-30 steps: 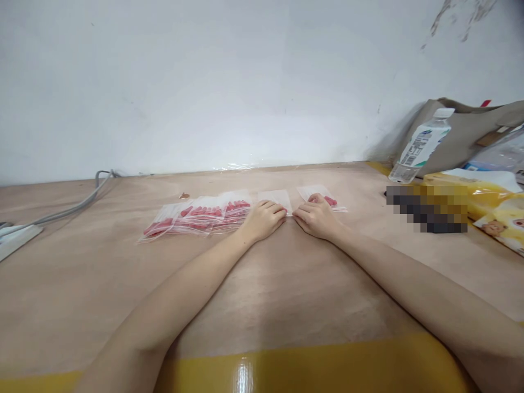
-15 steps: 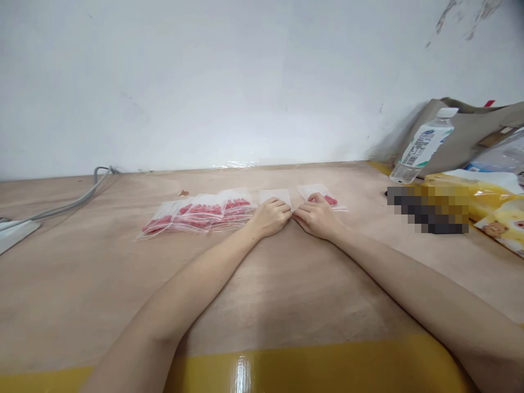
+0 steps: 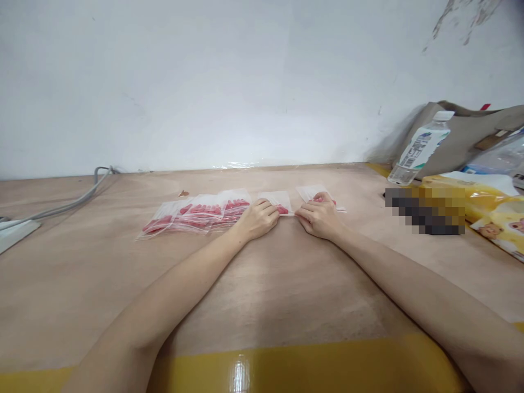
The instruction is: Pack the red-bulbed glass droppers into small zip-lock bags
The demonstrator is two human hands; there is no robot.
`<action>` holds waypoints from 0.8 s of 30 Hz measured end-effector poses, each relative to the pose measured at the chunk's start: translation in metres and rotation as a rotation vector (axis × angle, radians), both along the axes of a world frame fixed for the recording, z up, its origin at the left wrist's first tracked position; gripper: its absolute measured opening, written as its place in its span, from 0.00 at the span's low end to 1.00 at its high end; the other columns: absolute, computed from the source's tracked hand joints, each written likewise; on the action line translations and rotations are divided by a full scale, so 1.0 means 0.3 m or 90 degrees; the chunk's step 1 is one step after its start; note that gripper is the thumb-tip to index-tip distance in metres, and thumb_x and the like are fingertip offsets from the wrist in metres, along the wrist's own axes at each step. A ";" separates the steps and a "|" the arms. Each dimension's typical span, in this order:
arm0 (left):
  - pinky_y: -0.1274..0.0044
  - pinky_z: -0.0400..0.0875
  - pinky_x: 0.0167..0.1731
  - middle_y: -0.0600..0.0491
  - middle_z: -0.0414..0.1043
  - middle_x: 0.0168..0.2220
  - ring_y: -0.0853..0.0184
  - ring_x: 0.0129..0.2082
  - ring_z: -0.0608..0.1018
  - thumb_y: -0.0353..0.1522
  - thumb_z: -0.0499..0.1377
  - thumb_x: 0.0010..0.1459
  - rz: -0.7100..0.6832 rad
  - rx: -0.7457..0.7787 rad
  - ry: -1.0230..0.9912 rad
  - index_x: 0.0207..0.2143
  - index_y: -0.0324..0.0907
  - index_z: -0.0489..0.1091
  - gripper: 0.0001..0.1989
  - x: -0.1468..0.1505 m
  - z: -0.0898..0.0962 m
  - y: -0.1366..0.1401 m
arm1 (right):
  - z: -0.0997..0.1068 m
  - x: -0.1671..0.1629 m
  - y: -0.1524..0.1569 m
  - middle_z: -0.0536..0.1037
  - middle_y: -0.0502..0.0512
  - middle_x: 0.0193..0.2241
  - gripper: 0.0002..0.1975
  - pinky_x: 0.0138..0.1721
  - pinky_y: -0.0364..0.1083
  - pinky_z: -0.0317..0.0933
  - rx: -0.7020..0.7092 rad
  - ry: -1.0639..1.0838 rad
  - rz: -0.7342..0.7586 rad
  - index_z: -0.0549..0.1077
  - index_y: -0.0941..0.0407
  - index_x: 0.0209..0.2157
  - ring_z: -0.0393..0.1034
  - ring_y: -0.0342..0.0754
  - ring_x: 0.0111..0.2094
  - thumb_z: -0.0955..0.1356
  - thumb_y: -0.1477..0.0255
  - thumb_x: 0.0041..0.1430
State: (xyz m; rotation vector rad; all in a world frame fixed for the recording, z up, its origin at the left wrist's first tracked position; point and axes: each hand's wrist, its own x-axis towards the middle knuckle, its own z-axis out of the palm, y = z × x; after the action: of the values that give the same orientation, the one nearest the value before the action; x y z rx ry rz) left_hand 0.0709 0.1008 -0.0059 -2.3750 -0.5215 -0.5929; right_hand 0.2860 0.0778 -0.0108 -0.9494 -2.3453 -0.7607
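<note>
A small clear zip bag with red pieces in it lies between my hands, its zip edge toward me. My left hand is closed on the left part of that edge, the fingers curled. At the edge's right end, my right hand pinches it between thumb and fingers. Partly under the right hand is another zip bag with red pieces. To the left, overlapping piles of filled zip bags lie flat, the nearest beside my left hand.
A clear bottle leans by a grey-beige bag at the right. Yellow packets and a pixelated dark object lie before them. Grey cables run along the left. The white wall bounds the table's far side.
My left hand has slid left along the bag's edge, away from the right hand, uncovering red pieces in the bag. The right hand has barely moved.
</note>
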 end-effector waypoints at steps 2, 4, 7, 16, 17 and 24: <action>0.74 0.66 0.38 0.52 0.72 0.26 0.68 0.29 0.73 0.27 0.49 0.61 0.005 0.011 0.000 0.25 0.38 0.68 0.13 -0.020 -0.001 -0.004 | 0.001 0.002 0.000 0.74 0.49 0.21 0.12 0.42 0.49 0.43 0.003 -0.003 -0.004 0.73 0.57 0.24 0.62 0.41 0.24 0.60 0.75 0.57; 0.74 0.66 0.40 0.52 0.72 0.27 0.68 0.30 0.73 0.27 0.49 0.61 0.010 0.021 0.001 0.26 0.38 0.69 0.13 -0.038 -0.001 -0.007 | 0.001 0.006 0.001 0.74 0.49 0.21 0.12 0.42 0.49 0.43 0.002 -0.003 -0.010 0.73 0.57 0.25 0.62 0.41 0.24 0.60 0.75 0.57; 0.74 0.65 0.44 0.52 0.73 0.28 0.68 0.31 0.73 0.26 0.49 0.61 0.023 0.035 0.002 0.27 0.38 0.69 0.12 -0.057 -0.001 -0.012 | -0.001 0.015 0.003 0.75 0.50 0.22 0.12 0.42 0.49 0.43 -0.004 -0.003 -0.017 0.72 0.57 0.25 0.63 0.41 0.24 0.60 0.75 0.57; 0.71 0.65 0.42 0.49 0.69 0.24 0.66 0.28 0.73 0.30 0.48 0.63 0.119 0.045 -0.004 0.26 0.36 0.68 0.15 -0.055 0.008 -0.022 | -0.001 0.022 0.010 0.74 0.50 0.22 0.12 0.42 0.49 0.43 -0.003 -0.015 -0.020 0.72 0.57 0.25 0.63 0.42 0.25 0.60 0.76 0.57; 0.70 0.65 0.40 0.49 0.69 0.24 0.65 0.28 0.73 0.30 0.48 0.63 0.128 0.043 -0.003 0.26 0.35 0.68 0.15 -0.053 0.009 -0.023 | -0.001 0.022 0.011 0.74 0.50 0.21 0.12 0.42 0.49 0.43 -0.005 -0.015 -0.021 0.72 0.57 0.25 0.63 0.42 0.25 0.60 0.76 0.56; 0.70 0.63 0.39 0.48 0.70 0.27 0.64 0.30 0.72 0.34 0.49 0.63 0.139 0.012 0.023 0.28 0.37 0.69 0.15 -0.059 0.009 -0.034 | -0.005 0.029 0.015 0.74 0.52 0.23 0.13 0.43 0.50 0.44 -0.031 -0.010 -0.020 0.72 0.57 0.25 0.65 0.44 0.27 0.59 0.73 0.58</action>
State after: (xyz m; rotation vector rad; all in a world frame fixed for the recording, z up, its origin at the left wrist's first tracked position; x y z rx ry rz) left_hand 0.0531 0.0907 -0.0031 -2.2685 -0.7444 -0.4542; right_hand 0.2948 0.0823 -0.0121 -1.0068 -2.3773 -0.7278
